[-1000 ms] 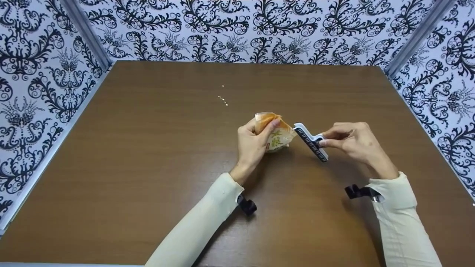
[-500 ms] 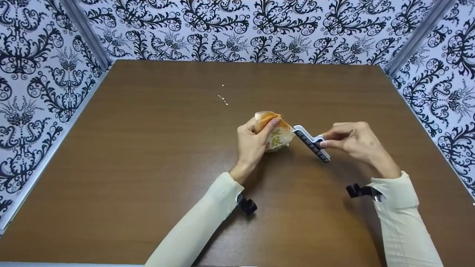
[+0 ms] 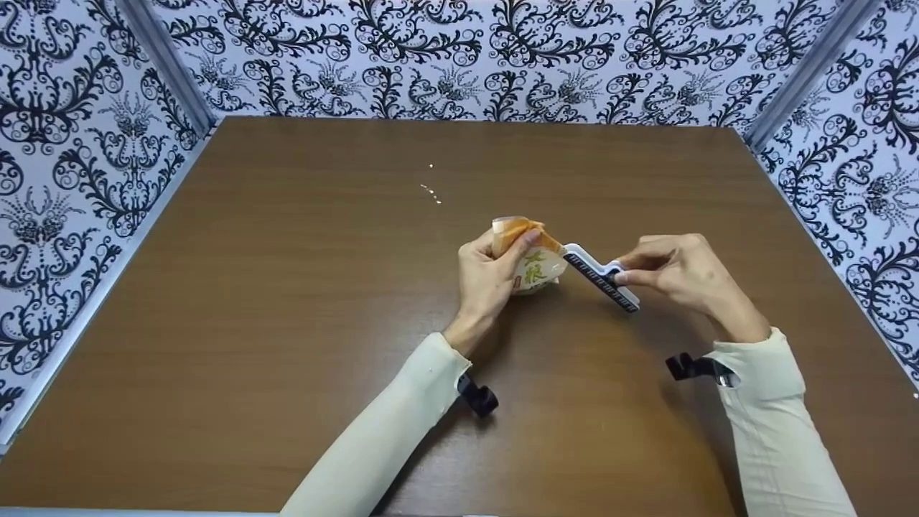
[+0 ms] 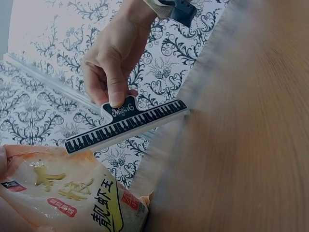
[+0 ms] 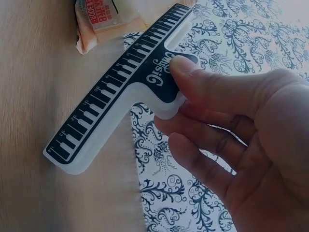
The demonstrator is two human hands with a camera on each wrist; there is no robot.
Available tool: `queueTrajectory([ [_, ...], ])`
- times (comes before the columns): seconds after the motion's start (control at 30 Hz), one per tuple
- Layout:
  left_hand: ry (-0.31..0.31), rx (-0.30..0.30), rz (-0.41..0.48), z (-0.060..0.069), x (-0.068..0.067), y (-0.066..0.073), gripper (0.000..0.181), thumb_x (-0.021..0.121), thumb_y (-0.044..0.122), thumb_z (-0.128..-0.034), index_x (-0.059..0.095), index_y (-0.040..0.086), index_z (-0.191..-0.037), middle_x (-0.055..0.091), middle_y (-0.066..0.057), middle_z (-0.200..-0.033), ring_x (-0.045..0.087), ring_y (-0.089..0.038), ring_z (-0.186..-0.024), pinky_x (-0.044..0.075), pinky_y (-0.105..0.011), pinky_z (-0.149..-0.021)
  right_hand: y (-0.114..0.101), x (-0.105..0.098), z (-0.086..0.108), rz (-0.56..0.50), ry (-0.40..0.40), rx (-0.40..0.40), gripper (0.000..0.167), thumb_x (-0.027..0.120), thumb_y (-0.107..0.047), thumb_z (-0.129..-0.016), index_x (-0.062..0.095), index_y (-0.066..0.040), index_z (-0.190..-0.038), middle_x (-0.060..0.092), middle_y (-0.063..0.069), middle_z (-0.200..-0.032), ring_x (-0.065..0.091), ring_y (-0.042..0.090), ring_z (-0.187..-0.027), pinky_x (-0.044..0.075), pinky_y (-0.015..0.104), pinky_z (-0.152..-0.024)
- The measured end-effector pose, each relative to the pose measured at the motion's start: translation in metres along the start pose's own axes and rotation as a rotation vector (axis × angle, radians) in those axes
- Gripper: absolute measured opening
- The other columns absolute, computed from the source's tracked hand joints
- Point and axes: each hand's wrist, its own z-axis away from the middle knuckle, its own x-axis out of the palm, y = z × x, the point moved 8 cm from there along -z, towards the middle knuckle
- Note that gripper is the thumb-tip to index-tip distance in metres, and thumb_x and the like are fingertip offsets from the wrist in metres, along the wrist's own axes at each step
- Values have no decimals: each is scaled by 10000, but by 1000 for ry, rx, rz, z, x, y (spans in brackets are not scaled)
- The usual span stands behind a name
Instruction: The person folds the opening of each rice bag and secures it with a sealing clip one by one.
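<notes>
A crinkly plastic food bag point(image 3: 540, 271) with orange and cream printing is gripped by my left hand point(image 3: 488, 276), thumb across its near face. In the left wrist view the bag point(image 4: 63, 193) shows gold, black and red lettering. My right hand point(image 3: 682, 276) pinches the handle of a white-and-black bag clip point(image 3: 599, 276), thumb on the front. A piano-key pattern and the word "Music" mark the clip point(image 5: 120, 82) in the right wrist view. The clip's upper left end meets the bag's right corner in the head view; whether it is clamped there, I cannot tell.
Both hands are above a brown wooden table point(image 3: 287, 287). Small white crumbs point(image 3: 431, 192) lie toward its back. Walls with black-and-white scroll wallpaper point(image 3: 459, 57) enclose the back and sides. Black camera mounts point(image 3: 477, 396) stick out at both wrists.
My right hand has shifted slightly left, bringing the clip's upper end lower and over the bag's right corner. The left hand and bag have stayed nearly still.
</notes>
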Motion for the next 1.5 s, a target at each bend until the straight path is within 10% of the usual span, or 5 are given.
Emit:
queueTrajectory([
  [0.77,9,-32,55,2,0,-5,192,780,98,-932,769,-54,-1048,809,-159,-980,745,-107,-798,633,-325,-754,-1,7,-2,18,-11,-42,246,849,-108,-872,799,-99,-1112,731,44,-933,640,-19,-813,528,93,-750],
  [1.5,27,71,86,0,-5,2,164,765,61,-932,751,-51,-1052,787,-136,-948,731,-117,-812,611,-310,-739,-7,3,-1,-42,117,-120,215,885,-66,-817,841,-140,-1015,706,9,-807,607,-7,-721,526,90,-665],
])
